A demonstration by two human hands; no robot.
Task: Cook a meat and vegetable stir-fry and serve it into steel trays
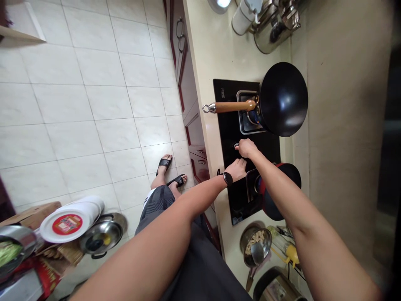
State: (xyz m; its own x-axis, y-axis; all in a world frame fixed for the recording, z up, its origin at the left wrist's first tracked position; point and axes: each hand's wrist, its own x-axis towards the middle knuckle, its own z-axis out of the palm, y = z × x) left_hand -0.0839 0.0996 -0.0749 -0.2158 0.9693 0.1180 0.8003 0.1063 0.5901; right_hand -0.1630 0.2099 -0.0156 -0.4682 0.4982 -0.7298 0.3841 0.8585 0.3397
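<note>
My right hand (246,148) pinches a stove knob (236,145) on the black glass gas hob (227,125). My left hand (236,169), with a black watch (227,179) on its wrist, is close beside it on the hob; its fingers curl downward and what is under them is hidden. A black wok (283,100) with a wooden handle (233,107) sits on the far burner, where a blue flame (253,118) shows. On the near burner is a red-sided pan (282,188), partly covered by my right forearm, with a bluish flame beneath.
Near the hob, a small pan (245,238) holds pale food pieces and a spatula (257,253). A white jug (244,19) and a glass container (266,39) stand at the counter's far end. White plates (46,228) and a steel pot (108,234) are at lower left.
</note>
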